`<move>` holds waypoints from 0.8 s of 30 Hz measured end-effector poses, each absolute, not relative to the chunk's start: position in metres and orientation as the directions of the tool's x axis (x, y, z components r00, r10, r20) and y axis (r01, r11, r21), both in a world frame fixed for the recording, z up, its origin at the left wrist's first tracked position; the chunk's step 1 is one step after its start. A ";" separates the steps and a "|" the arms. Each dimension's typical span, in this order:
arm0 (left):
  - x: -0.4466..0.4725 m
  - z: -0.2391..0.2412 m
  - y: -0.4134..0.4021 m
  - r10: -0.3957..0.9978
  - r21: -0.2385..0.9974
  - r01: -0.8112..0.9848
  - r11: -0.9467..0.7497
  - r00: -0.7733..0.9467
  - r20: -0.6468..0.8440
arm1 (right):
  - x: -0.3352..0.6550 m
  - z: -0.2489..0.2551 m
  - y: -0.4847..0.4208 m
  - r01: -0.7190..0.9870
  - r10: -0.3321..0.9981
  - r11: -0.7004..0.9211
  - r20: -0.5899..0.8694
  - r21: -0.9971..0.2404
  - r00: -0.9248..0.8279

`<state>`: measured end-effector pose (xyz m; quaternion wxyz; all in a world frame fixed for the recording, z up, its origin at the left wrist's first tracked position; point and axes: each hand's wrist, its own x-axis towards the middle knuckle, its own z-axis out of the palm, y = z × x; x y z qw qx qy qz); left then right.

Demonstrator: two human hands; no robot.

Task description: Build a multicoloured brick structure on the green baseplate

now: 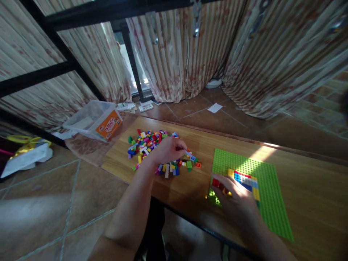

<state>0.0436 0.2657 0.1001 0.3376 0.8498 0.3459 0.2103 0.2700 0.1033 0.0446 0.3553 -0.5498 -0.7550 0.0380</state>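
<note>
My left hand [171, 148] reaches over the right side of a loose pile of toy building bricks [146, 139], with thumb and fingers pinched together. A light blue brick [190, 156] lies right at its fingertips; whether the pinch holds it or a smaller piece is hidden. My right hand [239, 199] lies over the green studded baseplate [272, 203]. Its thumb and forefinger close around red bricks [216, 182] at the plate's left edge. Partly covered by this hand, a flat build of yellow, red, white and blue bricks [244, 177] sits on the plate.
All this is on a long wooden table [312, 188]. An orange brick [198, 165] lies apart, right of the pile. On the floor beyond the table's left end stands a clear plastic bin [92, 112] with an orange label. Curtains [174, 58] hang behind; papers [214, 107] lie on the tiles.
</note>
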 end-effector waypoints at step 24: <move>0.013 0.100 0.284 0.853 0.566 0.644 -0.515 0.451 0.263 | 0.147 0.041 0.154 0.862 0.853 0.355 0.503 -0.362 -0.140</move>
